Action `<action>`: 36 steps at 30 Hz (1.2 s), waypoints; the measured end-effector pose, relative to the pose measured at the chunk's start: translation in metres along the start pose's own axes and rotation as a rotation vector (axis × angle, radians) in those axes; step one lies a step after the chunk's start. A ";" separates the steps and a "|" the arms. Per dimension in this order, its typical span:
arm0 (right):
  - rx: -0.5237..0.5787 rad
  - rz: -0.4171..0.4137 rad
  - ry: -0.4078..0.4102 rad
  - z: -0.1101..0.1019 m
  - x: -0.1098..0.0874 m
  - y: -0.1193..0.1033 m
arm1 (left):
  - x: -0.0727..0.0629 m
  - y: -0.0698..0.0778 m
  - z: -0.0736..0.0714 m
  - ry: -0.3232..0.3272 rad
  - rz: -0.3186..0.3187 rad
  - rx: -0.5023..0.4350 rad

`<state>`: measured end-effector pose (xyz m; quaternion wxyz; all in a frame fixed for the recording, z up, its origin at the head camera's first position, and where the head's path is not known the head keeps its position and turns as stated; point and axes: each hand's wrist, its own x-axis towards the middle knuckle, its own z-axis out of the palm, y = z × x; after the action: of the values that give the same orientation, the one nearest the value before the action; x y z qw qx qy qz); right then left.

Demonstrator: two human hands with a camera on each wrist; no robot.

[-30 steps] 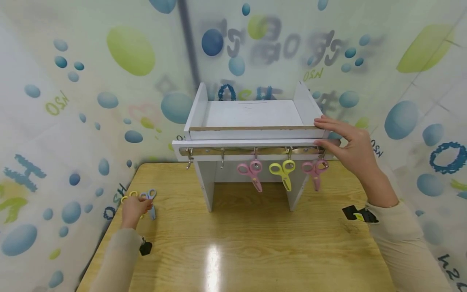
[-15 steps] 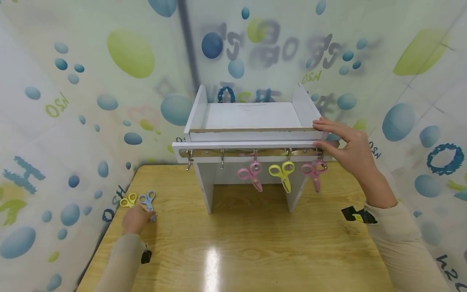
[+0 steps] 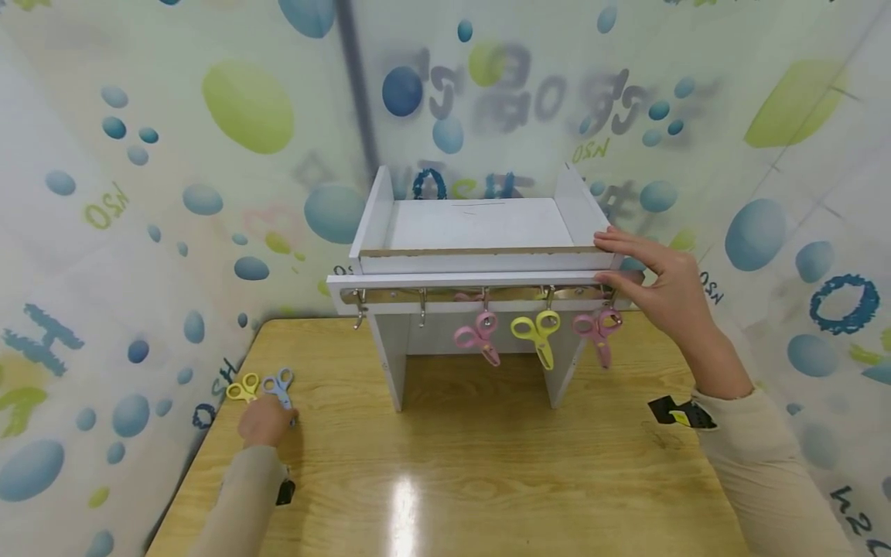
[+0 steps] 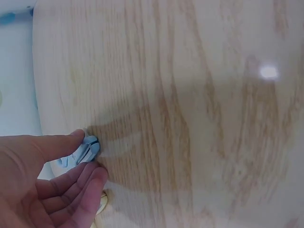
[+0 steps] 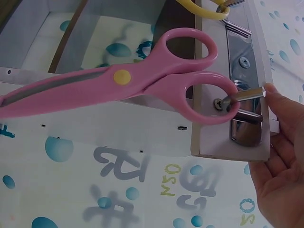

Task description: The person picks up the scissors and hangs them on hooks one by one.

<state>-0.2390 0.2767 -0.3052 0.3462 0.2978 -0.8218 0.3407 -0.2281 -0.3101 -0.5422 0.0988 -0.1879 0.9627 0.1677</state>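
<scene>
My left hand [image 3: 267,420] is at the left of the table, its thumb and fingers pinching the blade end of the blue scissors [image 3: 278,382]. Only the rounded light-blue end [image 4: 88,149] shows between thumb and fingertips in the left wrist view. Yellow scissors [image 3: 244,387] lie just left of them, partly hidden by the hand. With my right hand [image 3: 671,298] I grip the right end of the white shelf [image 3: 480,263], thumb at the front board and fingers on the side. From its metal hook rail hang pink scissors [image 3: 478,338], yellow scissors [image 3: 536,336] and further pink scissors [image 5: 118,78].
The shelf stands on the wooden table [image 3: 487,480] near the back wall. Two bare hooks are at the rail's left, the outermost hook [image 3: 359,307] and another hook [image 3: 422,305]. Patterned walls [image 3: 125,232] close off the left, back and right.
My left hand has moved down and slightly right, from the scissors' handles toward the blue pair's blades, uncovering both pairs' handles. My right hand keeps its grip on the shelf.
</scene>
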 end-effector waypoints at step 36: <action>0.040 0.029 0.050 0.006 -0.002 0.000 | 0.014 -0.003 0.016 -0.094 0.105 -0.324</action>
<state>-0.2400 0.2729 -0.3098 0.3556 0.2841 -0.8101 0.3695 -0.2377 -0.3116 -0.5613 0.1030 -0.1428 0.9258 0.3344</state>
